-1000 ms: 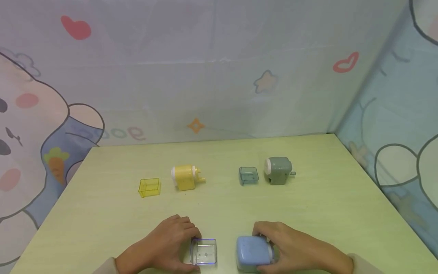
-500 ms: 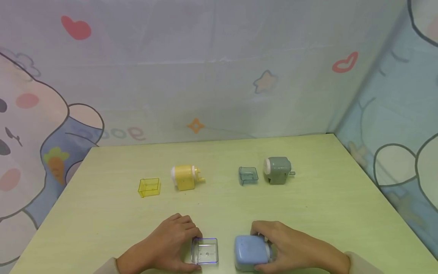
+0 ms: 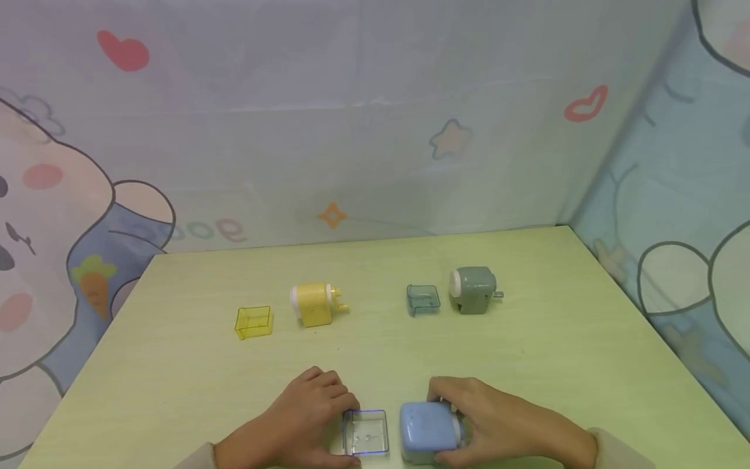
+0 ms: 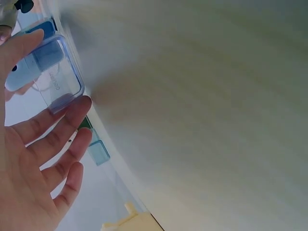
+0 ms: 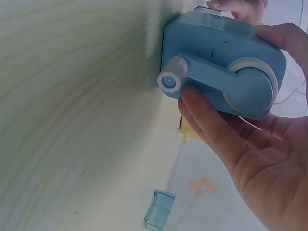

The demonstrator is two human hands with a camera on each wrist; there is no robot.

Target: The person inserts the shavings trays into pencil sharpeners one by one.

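Note:
My left hand (image 3: 307, 420) pinches a clear plastic shavings drawer (image 3: 368, 438) between thumb and fingertips, close over the tabletop. Just right of the drawer, a light blue crank pencil sharpener (image 3: 428, 426) is in the grip of my right hand (image 3: 498, 420), thumb on the near side and fingers on the far side. In the right wrist view the sharpener's crank arm (image 5: 209, 74) and ribbed knob (image 5: 173, 74) face the camera. A narrow gap separates drawer and sharpener in the head view; the left wrist view has them overlapping.
Farther back on the pale table (image 3: 193, 391) stand a yellow sharpener (image 3: 314, 304) with a yellow drawer (image 3: 254, 323) at its left. A green sharpener (image 3: 473, 290) and a teal drawer (image 3: 423, 299) stand right of them. A printed cloth backdrop (image 3: 375, 150) rises behind.
My left hand has carried the clear drawer to the right, narrowing the gap to the blue sharpener. My right hand and the sharpener have moved only slightly left.

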